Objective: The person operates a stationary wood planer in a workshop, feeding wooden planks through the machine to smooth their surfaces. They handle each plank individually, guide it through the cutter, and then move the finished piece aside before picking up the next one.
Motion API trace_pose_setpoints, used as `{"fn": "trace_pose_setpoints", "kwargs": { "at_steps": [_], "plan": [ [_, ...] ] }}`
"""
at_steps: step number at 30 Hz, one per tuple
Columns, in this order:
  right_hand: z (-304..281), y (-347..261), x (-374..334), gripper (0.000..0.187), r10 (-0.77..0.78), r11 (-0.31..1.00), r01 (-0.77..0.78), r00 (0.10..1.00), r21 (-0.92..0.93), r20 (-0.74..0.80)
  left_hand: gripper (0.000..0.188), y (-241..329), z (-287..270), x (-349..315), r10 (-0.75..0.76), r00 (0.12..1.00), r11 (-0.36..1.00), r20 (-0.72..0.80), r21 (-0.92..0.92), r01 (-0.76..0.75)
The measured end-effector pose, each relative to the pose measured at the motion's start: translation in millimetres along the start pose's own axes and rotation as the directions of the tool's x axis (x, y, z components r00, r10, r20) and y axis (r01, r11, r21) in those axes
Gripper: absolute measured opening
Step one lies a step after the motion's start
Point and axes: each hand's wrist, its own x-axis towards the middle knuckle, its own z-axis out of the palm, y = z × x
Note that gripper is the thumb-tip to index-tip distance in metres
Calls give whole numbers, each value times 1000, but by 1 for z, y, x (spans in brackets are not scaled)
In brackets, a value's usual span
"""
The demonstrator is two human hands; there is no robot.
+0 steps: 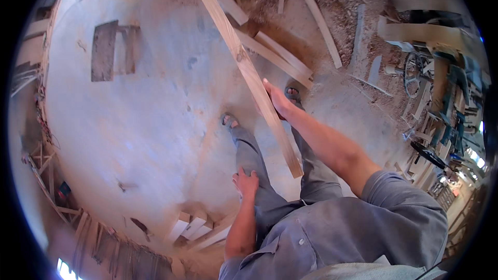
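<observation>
A long wooden board (pixel 249 70), pale with a knot near its middle, slants across the view in front of my body. My right hand (pixel 279 99) grips it from the right side, below its middle; the thumb shows at the edge, while the other fingers are hidden behind the wood. My left hand (pixel 245 181) hangs beside my left thigh, apart from the board. Its fingers are loosely bent and spread, with nothing in them.
Planks (pixel 275 54) lie on the floor ahead, near my right foot. Sawdust (pixel 332 0) and more strips cover the far right. Cut timber (pixel 197 225) is stacked at lower left. A spoked wheel (pixel 413 75) and machinery stand at right. A flat dark panel (pixel 104 52) lies far left.
</observation>
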Motion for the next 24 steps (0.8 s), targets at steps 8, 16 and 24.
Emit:
{"fn": "trace_pose_setpoints", "kwargs": {
  "at_steps": [8, 16, 24],
  "plan": [
    [67, -40, -134, 56, -337, 933, 335, 942, 133, -9, 64, 96, -95, -64, 577, 815, 470, 54, -838, -277],
    [132, -56, -225, 52, -564, 794, 552, 825, 256, -27, 64, 118, -202, -150, 763, 624, 506, -166, -448, -737],
    [99, -121, -301, 44, -697, 683, 686, 715, 250, -57, 68, 91, -238, -162, 836, 444, 492, -323, 82, -867]
  ]
}}
